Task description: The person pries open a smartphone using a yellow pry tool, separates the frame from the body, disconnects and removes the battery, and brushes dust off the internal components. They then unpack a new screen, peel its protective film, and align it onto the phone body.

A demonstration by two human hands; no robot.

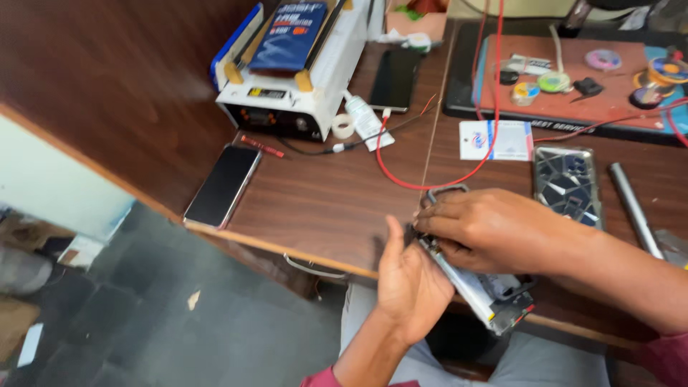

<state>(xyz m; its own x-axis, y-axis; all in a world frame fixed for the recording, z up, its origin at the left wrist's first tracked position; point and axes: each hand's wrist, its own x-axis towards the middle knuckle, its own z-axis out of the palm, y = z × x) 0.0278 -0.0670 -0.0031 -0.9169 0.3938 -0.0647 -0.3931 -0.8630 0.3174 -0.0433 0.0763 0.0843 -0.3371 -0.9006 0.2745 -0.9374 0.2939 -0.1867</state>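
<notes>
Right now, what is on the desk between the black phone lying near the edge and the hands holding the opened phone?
Only bare brown wood: the head view shows nothing between the black phone and the left hand cradling the opened phone.

- Left hand (410, 283) and right hand (494, 228): bare, no rings or watch showing.
- Maroon sleeve cuffs (663, 355) at both forearms.
- Grey trousers (552, 362) at 6 o'clock.

Single head-worn view, tilted, looks steeply down from close above onto both hands at the near edge of the brown wooden desk (322, 208), taking in grey floor (179, 322) at left.
</notes>
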